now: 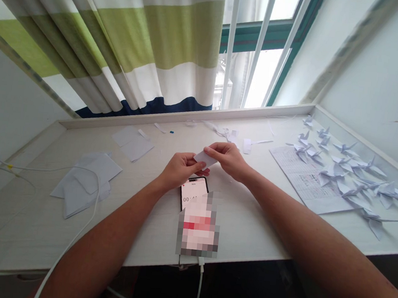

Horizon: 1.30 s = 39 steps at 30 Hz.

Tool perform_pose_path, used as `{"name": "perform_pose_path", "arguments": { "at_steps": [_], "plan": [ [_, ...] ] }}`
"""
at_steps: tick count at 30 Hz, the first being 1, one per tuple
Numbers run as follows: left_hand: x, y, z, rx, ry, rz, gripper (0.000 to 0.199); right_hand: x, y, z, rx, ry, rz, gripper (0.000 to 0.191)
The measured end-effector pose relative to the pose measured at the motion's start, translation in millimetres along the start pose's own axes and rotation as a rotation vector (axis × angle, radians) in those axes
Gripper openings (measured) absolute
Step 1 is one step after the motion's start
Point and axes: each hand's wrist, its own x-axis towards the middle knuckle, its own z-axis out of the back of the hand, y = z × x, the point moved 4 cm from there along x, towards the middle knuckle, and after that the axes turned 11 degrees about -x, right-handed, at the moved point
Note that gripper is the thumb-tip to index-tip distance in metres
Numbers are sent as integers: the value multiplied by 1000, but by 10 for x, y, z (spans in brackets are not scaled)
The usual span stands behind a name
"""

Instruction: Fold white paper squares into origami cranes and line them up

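A small folded piece of white paper (206, 159) is held between both hands above the desk's middle. My left hand (182, 168) grips its left and lower edge, thumb on top. My right hand (227, 157) pinches its upper right part, with the fingers bent over it. Just below the hands a phone (195, 191) lies on the desk, its lower part blurred out, with a white cable plugged into its near end.
Several folded paper cranes (342, 161) stand at the right, some on a written sheet (295, 178). White paper sheets (85, 182) lie at the left, more (132, 143) behind them. Paper scraps (246, 146) lie near the back edge. A white cable (97, 195) crosses the left side.
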Motion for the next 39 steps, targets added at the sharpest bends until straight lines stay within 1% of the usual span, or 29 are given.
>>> {"name": "perform_pose_path", "arguments": {
  "at_steps": [4, 8, 11, 14, 16, 19, 23, 26, 29, 31, 36, 39],
  "plan": [
    [-5, -11, -12, -13, 17, -3, 48, -7, 58, 24, -27, -36, 51, 35],
    [-7, -58, 0, 5, -15, -39, 49, -11, 101, 21, 12, -17, 63, 33],
    [-14, -97, 10, 37, -38, -64, 49, -2, 104, 32, 39, -33, 63, 37],
    [-23, -118, 12, 67, -48, -72, 48, 7, 77, 38, 59, -64, 33, 47],
    [-28, -123, 10, 81, -49, -72, 46, 4, 68, 14, 47, -35, 30, 52],
    [-36, -129, 8, 98, -52, -70, 43, -12, 81, -18, 0, -9, 66, 48],
    [-39, -126, -10, 106, -40, -64, 40, -18, 91, -8, -52, -63, 102, 43],
    [-30, -103, -31, 95, -21, -57, 40, -3, 82, 17, -60, -116, 108, 43],
    [-18, -83, -34, 85, -28, -65, 41, 6, 73, 36, -77, -158, 102, 46],
    [-15, -81, -29, 90, -32, -70, 41, 4, 69, 29, -94, -146, 89, 50],
    [-24, -105, -23, 117, -12, -72, 38, -12, 84, -14, -113, -60, 80, 52],
    [-28, -108, -24, 126, -14, -70, 39, -20, 102, -11, -166, -74, 96, 53]
  ]
}}
